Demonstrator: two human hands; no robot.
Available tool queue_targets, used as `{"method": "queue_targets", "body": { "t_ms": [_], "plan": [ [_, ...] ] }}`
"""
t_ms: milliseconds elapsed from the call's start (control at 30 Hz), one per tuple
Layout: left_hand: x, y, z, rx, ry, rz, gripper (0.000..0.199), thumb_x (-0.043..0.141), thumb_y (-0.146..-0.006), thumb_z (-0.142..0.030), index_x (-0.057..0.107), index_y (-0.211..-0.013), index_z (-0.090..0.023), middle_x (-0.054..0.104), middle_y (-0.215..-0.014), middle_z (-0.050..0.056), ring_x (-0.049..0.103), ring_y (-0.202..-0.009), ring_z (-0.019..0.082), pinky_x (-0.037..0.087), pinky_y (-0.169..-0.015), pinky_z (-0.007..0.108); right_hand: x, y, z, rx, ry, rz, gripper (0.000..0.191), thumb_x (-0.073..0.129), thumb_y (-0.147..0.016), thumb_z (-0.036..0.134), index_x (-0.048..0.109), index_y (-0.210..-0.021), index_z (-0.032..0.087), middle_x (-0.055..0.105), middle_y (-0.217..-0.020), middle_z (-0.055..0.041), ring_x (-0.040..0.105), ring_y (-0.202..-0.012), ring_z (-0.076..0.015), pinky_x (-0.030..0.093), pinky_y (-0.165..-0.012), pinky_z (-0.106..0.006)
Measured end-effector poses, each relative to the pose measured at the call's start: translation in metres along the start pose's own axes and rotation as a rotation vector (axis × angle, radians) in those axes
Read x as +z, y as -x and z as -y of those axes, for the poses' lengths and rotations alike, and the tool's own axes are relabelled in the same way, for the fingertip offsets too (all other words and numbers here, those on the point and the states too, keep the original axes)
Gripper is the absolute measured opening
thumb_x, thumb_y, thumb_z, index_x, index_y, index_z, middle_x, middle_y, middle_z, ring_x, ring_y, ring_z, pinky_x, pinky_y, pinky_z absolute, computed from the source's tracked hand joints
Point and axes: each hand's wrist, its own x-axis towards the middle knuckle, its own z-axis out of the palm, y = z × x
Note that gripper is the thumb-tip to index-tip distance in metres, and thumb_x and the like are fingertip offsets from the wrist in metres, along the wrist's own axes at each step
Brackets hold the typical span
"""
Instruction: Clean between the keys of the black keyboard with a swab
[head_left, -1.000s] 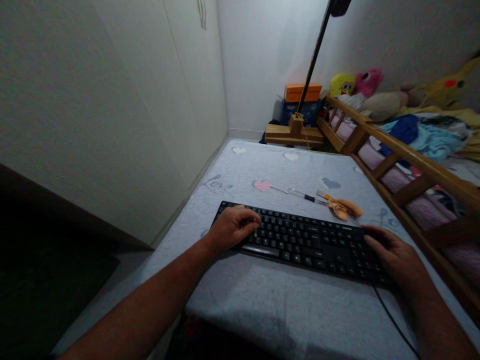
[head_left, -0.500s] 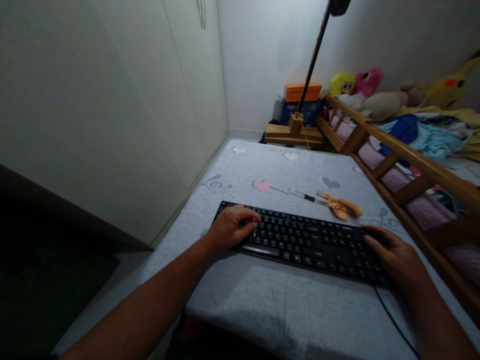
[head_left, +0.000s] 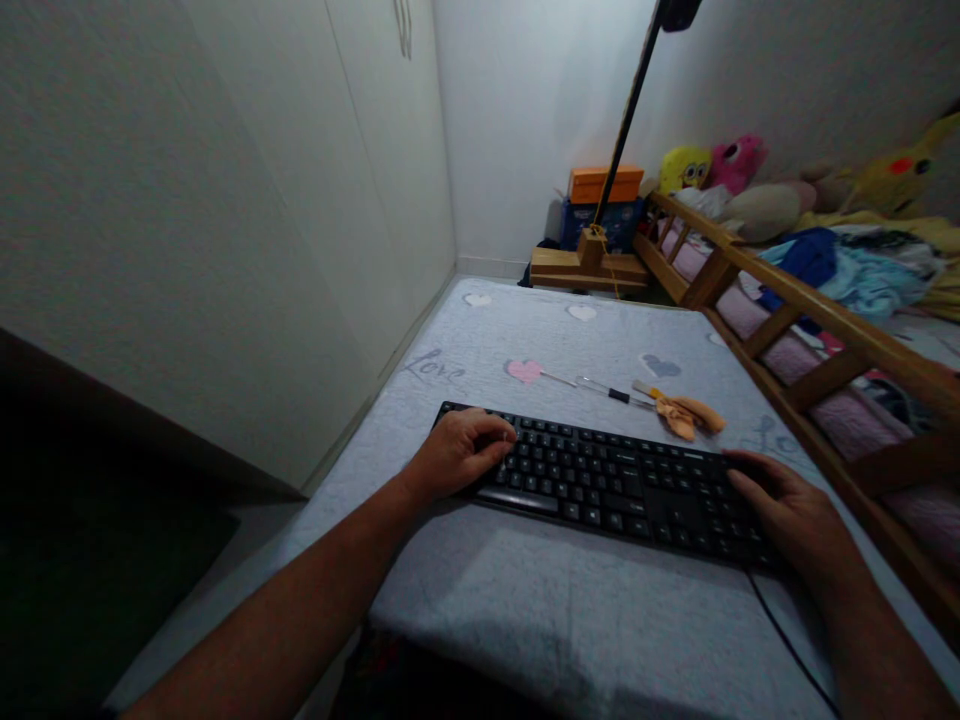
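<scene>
A black keyboard (head_left: 600, 485) lies at a slant on the pale patterned cloth, its cable running off to the lower right. Over its left end is my left hand (head_left: 463, 452), thumb and fingertips drawn together in a pinch above the keys; something small and pale may be between them, too small to make out. My right hand (head_left: 791, 510) grips the keyboard's right end, its thumb on top and its other fingers partly hidden at the edge. Beyond the keyboard lie a thin metal tool with a black grip (head_left: 619, 396) and an orange cloth (head_left: 686, 415).
A white cabinet (head_left: 300, 200) rises on the left. Along the right runs a wooden bed rail (head_left: 810, 300) with clothes and plush toys behind it. A wooden stand (head_left: 590, 262) with a dark pole and an orange box (head_left: 604, 184) are at the back.
My left hand has moved slightly left along the keyboard, still pinched. My right hand and the keyboard have stayed where they were.
</scene>
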Motion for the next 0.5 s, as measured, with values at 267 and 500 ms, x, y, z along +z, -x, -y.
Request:
{"method": "queue_targets", "body": {
  "t_ms": [267,500],
  "plan": [
    [0.0043,-0.0017,-0.0037,-0.017,0.033,0.013,0.009,0.062,-0.083,-0.017,0.071,-0.086,-0.016,0.069,-0.079,0.003,0.062,-0.073,0.013,0.046,-0.07,0.024,-0.0002,0.0006,0.002,0.01,0.0,-0.001,0.063,0.054,-0.067,0.064,0.069,-0.111,0.021,0.069,-0.113,-0.0096,0.063,-0.107,-0.0323,0.045,-0.098,-0.044],
    [0.0073,-0.0034,-0.0064,-0.039,0.018,-0.009,0.008,0.064,-0.083,-0.019,0.072,-0.086,-0.017,0.068,-0.077,0.002,0.062,-0.072,0.013,0.046,-0.07,0.025,0.0003,-0.0001,0.0016,0.013,-0.003,-0.013,0.061,0.055,-0.066,0.064,0.07,-0.109,0.023,0.07,-0.111,-0.0091,0.064,-0.103,-0.0335,0.046,-0.095,-0.046]
  ]
}}
